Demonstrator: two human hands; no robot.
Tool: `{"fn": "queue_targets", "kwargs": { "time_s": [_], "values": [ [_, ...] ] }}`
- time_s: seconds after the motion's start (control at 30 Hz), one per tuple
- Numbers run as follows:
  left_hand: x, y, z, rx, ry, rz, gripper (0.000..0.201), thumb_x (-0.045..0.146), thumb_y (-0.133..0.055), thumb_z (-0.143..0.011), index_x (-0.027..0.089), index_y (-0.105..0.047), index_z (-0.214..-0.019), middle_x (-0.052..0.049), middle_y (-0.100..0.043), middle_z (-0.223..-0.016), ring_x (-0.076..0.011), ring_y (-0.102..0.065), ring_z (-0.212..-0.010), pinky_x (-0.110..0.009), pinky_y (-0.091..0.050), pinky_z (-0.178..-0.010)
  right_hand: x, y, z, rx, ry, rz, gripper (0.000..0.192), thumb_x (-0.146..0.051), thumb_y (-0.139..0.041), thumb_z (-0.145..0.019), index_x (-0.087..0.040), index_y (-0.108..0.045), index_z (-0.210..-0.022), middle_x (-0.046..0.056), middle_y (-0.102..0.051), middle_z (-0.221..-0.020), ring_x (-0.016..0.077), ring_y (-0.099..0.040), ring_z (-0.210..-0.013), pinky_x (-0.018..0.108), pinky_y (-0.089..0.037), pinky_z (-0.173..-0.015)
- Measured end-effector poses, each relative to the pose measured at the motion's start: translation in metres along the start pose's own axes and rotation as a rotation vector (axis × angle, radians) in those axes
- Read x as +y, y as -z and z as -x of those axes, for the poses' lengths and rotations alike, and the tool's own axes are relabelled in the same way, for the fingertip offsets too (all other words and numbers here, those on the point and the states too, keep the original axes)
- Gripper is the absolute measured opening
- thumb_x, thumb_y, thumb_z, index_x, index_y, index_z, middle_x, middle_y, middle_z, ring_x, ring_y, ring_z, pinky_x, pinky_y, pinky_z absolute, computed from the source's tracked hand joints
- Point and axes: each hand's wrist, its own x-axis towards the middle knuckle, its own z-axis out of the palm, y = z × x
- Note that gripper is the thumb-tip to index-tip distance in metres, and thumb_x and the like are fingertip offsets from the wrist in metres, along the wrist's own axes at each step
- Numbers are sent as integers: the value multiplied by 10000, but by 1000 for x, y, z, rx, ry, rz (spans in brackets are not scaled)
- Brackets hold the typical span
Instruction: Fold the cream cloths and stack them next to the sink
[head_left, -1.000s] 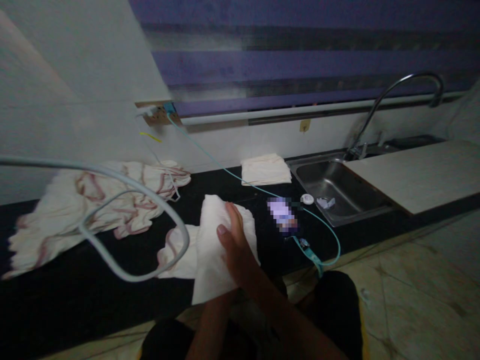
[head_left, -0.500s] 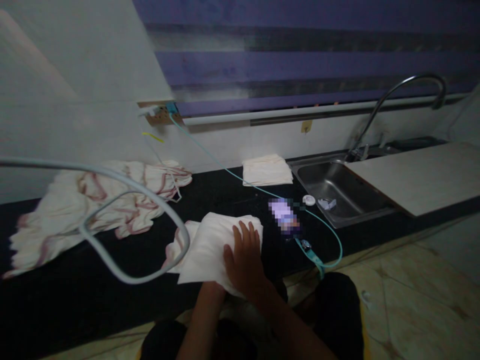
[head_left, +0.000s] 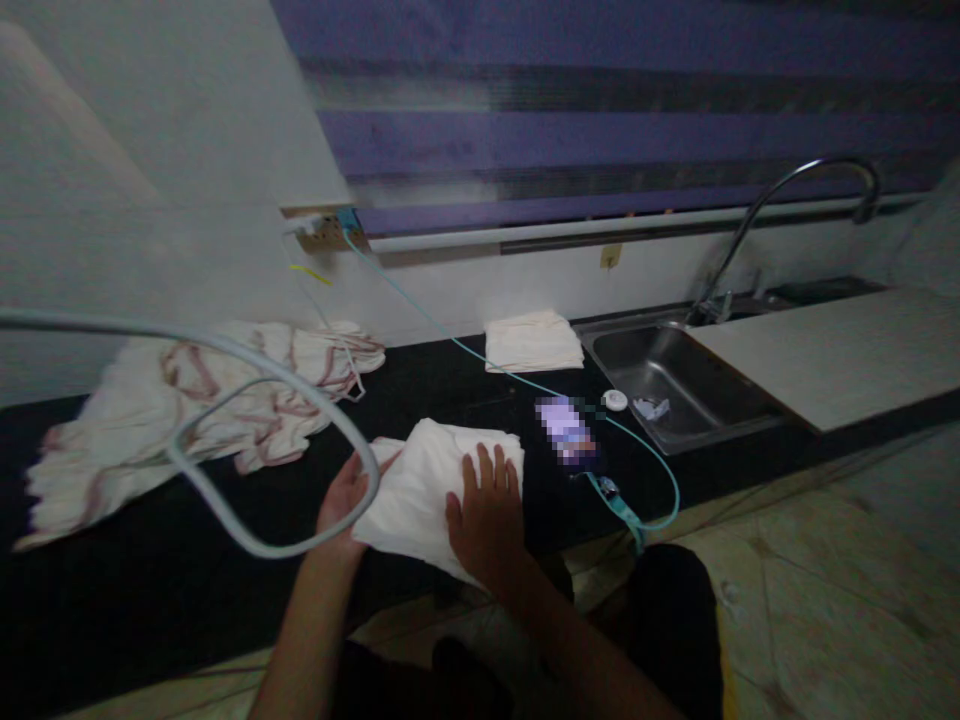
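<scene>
A white cloth [head_left: 420, 490], folded into a rough square, lies on the dark countertop close to my body. My right hand [head_left: 491, 515] rests flat on its right side, fingers spread. At the cloth's left edge is my left hand [head_left: 341, 505], its fingers closed round that edge; a loop of grey cable in front hides part of them. A sliver of the cloth's underlayer shows by the left fingertips.
A crumpled cream cloth with reddish stripes [head_left: 97, 460] covers the left counter. Behind is a folded cream cloth [head_left: 532, 342]. A phone [head_left: 566, 430] on a teal cable lies right, near the sink [head_left: 720, 400]. The thick grey cable [head_left: 247, 545] hangs across the view.
My left hand has come out from under the near side of the white cloth and moved left to grip its left edge. The right hand stays on top.
</scene>
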Motion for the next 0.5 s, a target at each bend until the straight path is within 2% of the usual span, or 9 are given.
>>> {"fn": "queue_targets", "kwargs": {
  "time_s": [0.07, 0.1, 0.13, 0.2, 0.3, 0.37, 0.4, 0.43, 0.5],
  "values": [
    [6, 19, -8, -127, 45, 170, 515, 475, -400, -1034, 80, -659, -1238, -226, -684, -1312, -341, -691, -1209, -497, -601, -983, 2, -1, 1, -13, 23, 49, 586, -410, -517, -1053, -109, -500, -1555, 184, -404, -1685, 376, -218, -1623, 589, -257, -1288],
    [7, 28, -11, -139, 16, 214, 506, 459, -393, -1018, 83, -638, -1250, -237, -680, -1322, -335, -693, -1220, -475, -604, -988, 3, -2, 1, -16, 33, 69, 591, -422, -512, -1056, -113, -496, -1560, 179, -403, -1687, 372, -219, -1624, 583, -259, -1289],
    [5, 36, -14, -93, -58, 167, 502, 451, -396, -1004, 95, -601, -1293, -236, -673, -1339, -319, -695, -1229, -454, -605, -995, 3, -3, 1, -17, 40, 85, 597, -431, -510, -1056, -114, -495, -1562, 177, -406, -1686, 371, -222, -1623, 580, -261, -1289],
    [-1, 46, -17, 107, -270, -174, 536, 455, -452, -974, 128, -532, -1391, -219, -647, -1389, -315, -667, -1280, -473, -581, -1048, 4, -4, 1, -18, 49, 101, 606, -451, -500, -1059, -108, -500, -1560, 183, -416, -1679, 378, -231, -1619, 584, -264, -1286],
    [-11, 46, -16, 310, -457, -723, 733, 534, -608, -882, 80, -527, -1451, -291, -539, -1498, -468, -467, -1461, -680, -374, -1199, 5, -4, 0, -27, 57, 102, 624, -481, -464, -1074, -92, -500, -1561, 196, -410, -1679, 390, -233, -1616, 592, -262, -1284],
    [-11, 39, -14, 343, -432, -984, 884, 641, -622, -858, 14, -512, -1472, -358, -509, -1491, -563, -403, -1463, -750, -306, -1185, 5, -3, 0, -39, 68, 99, 644, -499, -445, -1081, -85, -487, -1571, 201, -402, -1682, 393, -231, -1617, 595, -262, -1283],
    [-10, 35, -15, 338, -386, -1106, 936, 702, -569, -873, -8, -498, -1479, -377, -533, -1452, -576, -446, -1422, -743, -351, -1149, 5, -2, 0, -44, 74, 98, 652, -506, -440, -1082, -81, -481, -1575, 202, -401, -1683, 393, -231, -1617, 596, -263, -1283],
    [-7, 31, -16, 317, -324, -1208, 968, 753, -510, -883, -17, -501, -1469, -384, -573, -1393, -573, -514, -1359, -715, -417, -1097, 5, -1, 0, -48, 79, 98, 658, -510, -440, -1081, -78, -478, -1577, 204, -400, -1683, 394, -231, -1616, 598, -265, -1281],
    [0, 26, -22, 179, -219, -1285, 935, 782, -486, -873, -4, -584, -1369, -367, -650, -1272, -539, -621, -1239, -616, -513, -1001, 5, 0, 0, -50, 83, 102, 664, -514, -450, -1078, -78, -478, -1577, 206, -399, -1682, 394, -231, -1616, 600, -273, -1277]
  ]
}}
